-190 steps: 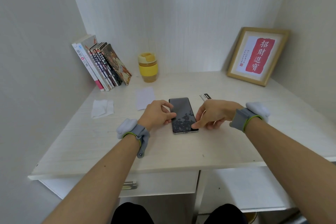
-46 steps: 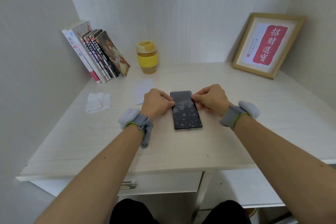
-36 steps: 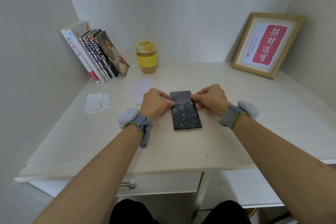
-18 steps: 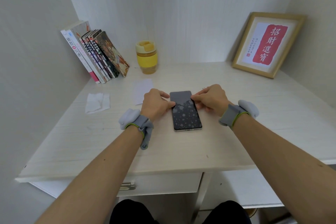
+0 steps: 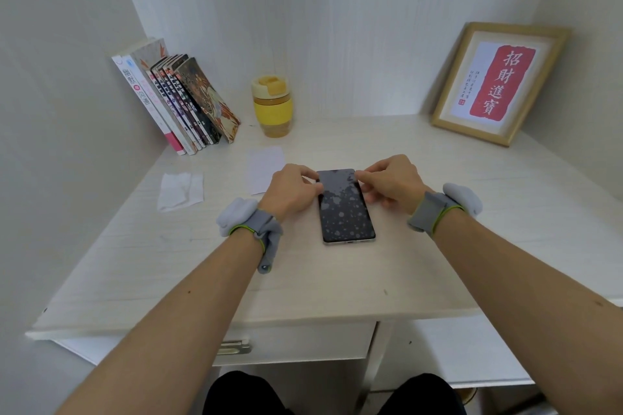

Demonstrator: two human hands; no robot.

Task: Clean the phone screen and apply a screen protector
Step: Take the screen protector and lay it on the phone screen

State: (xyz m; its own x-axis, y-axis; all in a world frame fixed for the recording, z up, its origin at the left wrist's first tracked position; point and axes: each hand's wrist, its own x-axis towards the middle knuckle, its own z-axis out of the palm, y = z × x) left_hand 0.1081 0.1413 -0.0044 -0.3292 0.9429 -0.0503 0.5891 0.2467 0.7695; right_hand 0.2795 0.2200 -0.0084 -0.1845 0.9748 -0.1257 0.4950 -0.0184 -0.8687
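Observation:
A dark phone [image 5: 345,212] lies flat, screen up, in the middle of the pale desk [image 5: 337,280]. Light blotchy patches cover its screen, like bubbles under a clear film. My left hand [image 5: 291,192] has its thumb and fingertips pinched on the phone's upper left corner. My right hand [image 5: 391,184] pinches the upper right corner the same way. I cannot tell whether the fingers hold the film's edge or the phone body. Both wrists wear grey bands.
A crumpled white wipe [image 5: 180,190] and a white paper sheet [image 5: 264,167] lie left of the phone. Leaning books [image 5: 175,101] and a yellow cup [image 5: 272,106] stand at the back, a framed picture [image 5: 499,84] at the back right. A drawer [image 5: 296,344] sits under the desk.
Five seconds ago my right hand was at the phone's lower right edge; now it is at the upper right corner. Over the last second both hands have stayed put.

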